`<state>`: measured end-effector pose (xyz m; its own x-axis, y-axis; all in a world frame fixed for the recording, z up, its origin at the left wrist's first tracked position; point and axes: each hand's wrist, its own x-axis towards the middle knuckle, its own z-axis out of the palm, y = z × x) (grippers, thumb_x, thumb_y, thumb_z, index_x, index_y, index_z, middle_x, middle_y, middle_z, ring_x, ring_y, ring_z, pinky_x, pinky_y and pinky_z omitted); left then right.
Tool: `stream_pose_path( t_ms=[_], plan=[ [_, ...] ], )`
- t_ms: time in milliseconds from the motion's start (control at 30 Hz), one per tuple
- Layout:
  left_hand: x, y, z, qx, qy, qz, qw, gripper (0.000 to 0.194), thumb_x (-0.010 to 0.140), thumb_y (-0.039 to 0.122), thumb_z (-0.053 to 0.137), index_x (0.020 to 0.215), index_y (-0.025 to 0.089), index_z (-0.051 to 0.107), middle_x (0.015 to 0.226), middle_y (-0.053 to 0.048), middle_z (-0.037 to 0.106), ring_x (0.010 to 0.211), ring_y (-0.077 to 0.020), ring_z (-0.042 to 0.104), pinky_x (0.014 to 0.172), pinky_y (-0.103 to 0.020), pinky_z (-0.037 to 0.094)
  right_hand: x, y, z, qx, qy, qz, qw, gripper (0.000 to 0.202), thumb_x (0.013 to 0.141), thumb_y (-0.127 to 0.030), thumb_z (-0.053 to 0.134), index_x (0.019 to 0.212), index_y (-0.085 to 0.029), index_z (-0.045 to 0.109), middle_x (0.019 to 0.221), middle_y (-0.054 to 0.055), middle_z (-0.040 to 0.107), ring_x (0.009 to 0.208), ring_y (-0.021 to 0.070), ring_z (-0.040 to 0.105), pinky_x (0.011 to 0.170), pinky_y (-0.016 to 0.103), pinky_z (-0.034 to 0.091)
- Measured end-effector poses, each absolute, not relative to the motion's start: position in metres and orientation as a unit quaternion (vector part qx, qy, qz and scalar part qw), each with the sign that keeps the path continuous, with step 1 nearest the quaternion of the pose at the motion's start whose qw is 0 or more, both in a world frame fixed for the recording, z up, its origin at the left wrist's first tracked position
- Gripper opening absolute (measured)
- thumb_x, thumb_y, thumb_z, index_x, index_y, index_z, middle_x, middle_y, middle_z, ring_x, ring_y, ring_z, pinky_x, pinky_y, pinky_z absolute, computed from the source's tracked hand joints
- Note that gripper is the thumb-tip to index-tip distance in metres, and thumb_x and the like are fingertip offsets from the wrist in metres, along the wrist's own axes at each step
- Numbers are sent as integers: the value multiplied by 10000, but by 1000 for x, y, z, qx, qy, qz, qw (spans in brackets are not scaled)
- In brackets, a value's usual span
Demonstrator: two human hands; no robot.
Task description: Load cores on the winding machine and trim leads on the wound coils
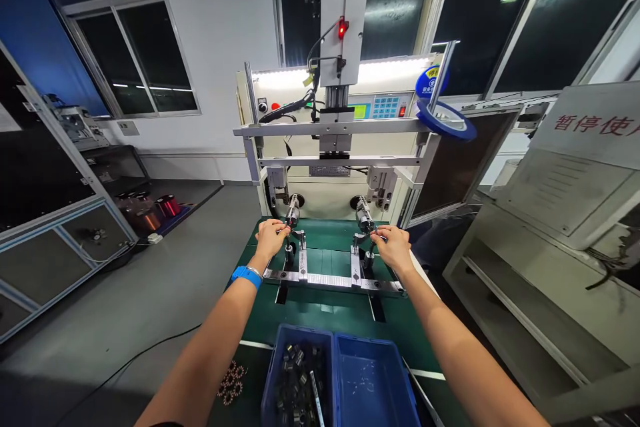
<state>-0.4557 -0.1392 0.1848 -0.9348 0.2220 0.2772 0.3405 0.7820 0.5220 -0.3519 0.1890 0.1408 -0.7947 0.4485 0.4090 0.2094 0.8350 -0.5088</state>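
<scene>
My left hand (271, 237), with a blue band at the wrist, is at the left spindle (293, 211) of a machine. Its fingers are pinched together; whatever lies between them is too small to make out. At the right spindle (365, 215), just below its end, my right hand (393, 244) has thumb and fingers closed in a similar pinch, its contents also unclear. Between and below both hands stands a metal fixture (327, 279) with two upright arms, mounted on the green work surface (320, 307).
A blue bin (274, 373) of small dark metal parts, with a pen on top, sits nearest me beside another blue bin (370, 373). Copper-coloured rings (231, 382) lie left of them. Horizontal bars (340, 125) cross above the spindles. A grey cabinet (570, 167) stands right.
</scene>
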Motion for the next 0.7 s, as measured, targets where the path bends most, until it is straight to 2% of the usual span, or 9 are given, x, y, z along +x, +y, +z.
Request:
stream_pose_path(
  t_ms=[233, 500, 700],
  plan=[
    [-445, -144, 184, -166, -937, -291, 100, 232, 894, 342, 620, 1058, 185, 667, 1329, -90, 567, 1284, -301, 452, 1032, -549, 392, -345, 184, 141, -185, -918, 233, 264, 214, 884, -345, 675, 1014, -175, 670, 1275, 80, 578, 1208, 285, 496, 1001, 517, 420],
    [-451, -145, 160, -141, -947, -274, 93, 260, 904, 396, 595, 1056, 197, 668, 1330, -84, 555, 1299, -298, 421, 1045, -537, 365, -343, 181, 121, -194, -914, 239, 264, 201, 890, -335, 659, 1015, -179, 677, 1342, 82, 522, 1304, 325, 377, 1035, 564, 356],
    [-439, -145, 176, -147, -945, -275, 97, 253, 876, 367, 640, 1053, 189, 672, 1381, -89, 527, 1330, -314, 392, 1058, -556, 351, -335, 171, 148, -186, -909, 250, 275, 252, 849, -371, 674, 1008, -176, 680, 1316, 97, 562, 1242, 318, 462, 1000, 550, 398]
  ],
)
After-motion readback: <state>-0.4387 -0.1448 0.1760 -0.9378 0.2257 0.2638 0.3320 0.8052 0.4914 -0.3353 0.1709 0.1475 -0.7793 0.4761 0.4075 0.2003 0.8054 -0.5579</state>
